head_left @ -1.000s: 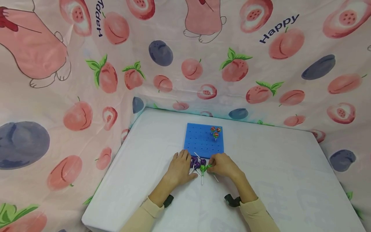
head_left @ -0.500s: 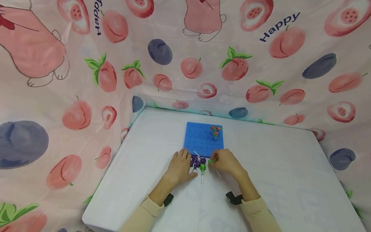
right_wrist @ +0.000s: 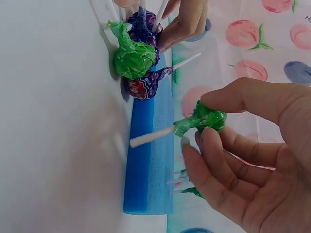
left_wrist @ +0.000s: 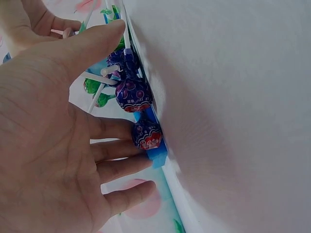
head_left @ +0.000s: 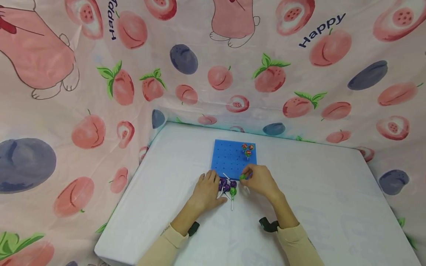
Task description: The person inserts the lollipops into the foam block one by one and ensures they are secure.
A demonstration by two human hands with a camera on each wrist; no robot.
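My right hand (head_left: 261,181) pinches a green-wrapped lollipop (right_wrist: 212,119) by its head, between thumb and fingers. Its white stick (right_wrist: 150,137) points away from the palm in the right wrist view. In the head view this hand is at the near right corner of a blue foam board (head_left: 226,157) dotted with small holes. My left hand (head_left: 206,192) rests on the table, fingers extended beside a pile of purple-wrapped lollipops (left_wrist: 134,95); its fingertips are right at one of them. Another green lollipop (head_left: 233,192) lies at the pile's right side, stick toward me.
Several lollipops with red and green wrappers (head_left: 248,152) stand upright in the board's far right corner. A white cloth covers the table (head_left: 309,192). Behind and to the left hangs a fruit-print curtain (head_left: 203,37).
My right hand has lifted the green lollipop off the table beside the pile and carried it slightly forward, toward the board. The left hand has stayed in place.
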